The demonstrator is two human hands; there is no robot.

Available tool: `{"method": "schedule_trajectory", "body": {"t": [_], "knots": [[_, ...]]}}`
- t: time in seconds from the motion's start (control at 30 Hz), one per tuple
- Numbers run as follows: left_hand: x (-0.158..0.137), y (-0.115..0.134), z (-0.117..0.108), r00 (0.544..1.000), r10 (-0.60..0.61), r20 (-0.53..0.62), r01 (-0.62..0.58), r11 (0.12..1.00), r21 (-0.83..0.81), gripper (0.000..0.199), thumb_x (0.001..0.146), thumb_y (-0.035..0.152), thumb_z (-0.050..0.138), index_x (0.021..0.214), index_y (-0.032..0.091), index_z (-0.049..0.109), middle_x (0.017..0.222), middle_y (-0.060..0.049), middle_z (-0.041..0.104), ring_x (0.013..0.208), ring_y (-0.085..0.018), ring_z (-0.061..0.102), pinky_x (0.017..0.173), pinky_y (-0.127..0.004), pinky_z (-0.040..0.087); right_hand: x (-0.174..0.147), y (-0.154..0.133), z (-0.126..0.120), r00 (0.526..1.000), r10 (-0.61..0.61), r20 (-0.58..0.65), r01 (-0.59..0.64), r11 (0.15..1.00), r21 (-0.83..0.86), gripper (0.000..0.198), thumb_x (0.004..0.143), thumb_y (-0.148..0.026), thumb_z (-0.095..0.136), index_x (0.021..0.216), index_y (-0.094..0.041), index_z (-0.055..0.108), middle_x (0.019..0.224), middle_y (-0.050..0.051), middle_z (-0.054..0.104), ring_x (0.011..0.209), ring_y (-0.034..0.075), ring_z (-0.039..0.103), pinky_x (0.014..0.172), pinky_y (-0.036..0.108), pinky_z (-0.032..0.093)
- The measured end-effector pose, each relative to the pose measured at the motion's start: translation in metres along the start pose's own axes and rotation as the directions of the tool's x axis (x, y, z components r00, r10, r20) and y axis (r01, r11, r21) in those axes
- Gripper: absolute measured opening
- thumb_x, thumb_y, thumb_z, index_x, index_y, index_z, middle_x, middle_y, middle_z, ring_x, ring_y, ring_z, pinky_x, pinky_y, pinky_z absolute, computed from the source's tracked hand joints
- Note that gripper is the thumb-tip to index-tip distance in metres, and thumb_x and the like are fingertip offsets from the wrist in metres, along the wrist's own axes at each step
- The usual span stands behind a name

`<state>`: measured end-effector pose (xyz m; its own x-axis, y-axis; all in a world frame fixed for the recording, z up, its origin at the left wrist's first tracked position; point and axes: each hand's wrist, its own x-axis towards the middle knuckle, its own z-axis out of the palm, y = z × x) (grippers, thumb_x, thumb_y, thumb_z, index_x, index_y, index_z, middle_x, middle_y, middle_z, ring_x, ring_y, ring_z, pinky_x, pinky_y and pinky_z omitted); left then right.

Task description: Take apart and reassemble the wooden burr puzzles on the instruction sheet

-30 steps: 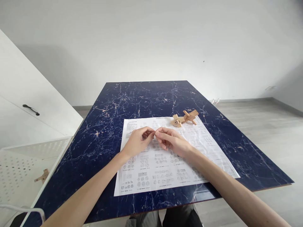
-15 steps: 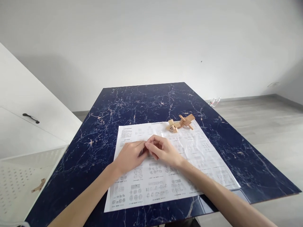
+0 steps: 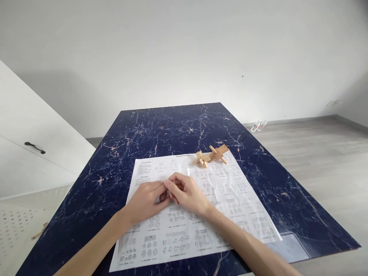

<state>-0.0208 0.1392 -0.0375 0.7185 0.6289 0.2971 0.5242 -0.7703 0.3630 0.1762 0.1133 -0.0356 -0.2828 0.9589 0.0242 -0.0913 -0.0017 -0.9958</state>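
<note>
- At the centre of the head view, the left hand [image 3: 148,200] and right hand [image 3: 188,194] come together, fingertips meeting above a printed sheet [image 3: 161,253]; the curled fingers would suit a small pinch, but I cannot tell whether anything is between them.
- Lower middle of the frame: the sheet lies flat on the dark blue table [image 3: 161,134], probably so its diagrams can be seen; hands and forearms cover part, and the print is too small to read.
- Right of centre, two wooden constructions, one with a dark mark [image 3: 202,160], one with a crossing rod [image 3: 218,154], sit at the sheet's far edge, perhaps to leave working room.
- Lower left: a wooden piece [image 3: 39,232] is partly hidden by the table edge.
</note>
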Motion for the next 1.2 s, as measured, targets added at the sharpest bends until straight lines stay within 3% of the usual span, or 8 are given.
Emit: {"method": "schedule_trajectory", "body": {"t": [0.2,0.57,1.2], "knots": [[0.0011,-0.0016,0.0009,0.999,-0.037,0.025,0.037,0.999,-0.004,0.021,0.099,0.023,0.063,0.081,0.021,0.053,0.07,0.005,0.064,0.059,-0.013,0.059,0.057,-0.026,0.043,0.0024,-0.0002,0.0004,1.0,0.01,-0.007,-0.01,1.0,-0.007,0.032,0.1,-0.047,0.066,0.083,-0.022,0.059,0.063,-0.004,0.057,0.055,0.012,0.051,0.056,0.027,0.043],[-0.0002,-0.001,0.0008,0.993,-0.094,0.07,0.097,0.995,-0.03,0.019,0.105,0.025,0.056,0.089,0.02,0.063,0.077,0.001,0.07,0.065,-0.015,0.063,0.063,-0.028,0.047,0.0035,0.0004,-0.0015,1.0,-0.006,0.008,0.006,0.999,-0.046,0.036,0.101,-0.052,0.065,0.083,-0.022,0.059,0.06,-0.006,0.054,0.054,0.012,0.048,0.056,0.028,0.041],[0.001,-0.0006,0.0021,0.998,-0.061,0.011,0.062,0.993,-0.101,0.02,0.1,0.021,0.057,0.081,0.02,0.065,0.071,0.002,0.068,0.06,-0.013,0.059,0.059,-0.026,0.042,0.003,0.0033,-0.0051,0.997,-0.012,0.071,0.016,0.998,-0.056,0.041,0.101,-0.057,0.065,0.083,-0.021,0.059,0.061,-0.005,0.055,0.051,0.011,0.048,0.053,0.027,0.04]]}}
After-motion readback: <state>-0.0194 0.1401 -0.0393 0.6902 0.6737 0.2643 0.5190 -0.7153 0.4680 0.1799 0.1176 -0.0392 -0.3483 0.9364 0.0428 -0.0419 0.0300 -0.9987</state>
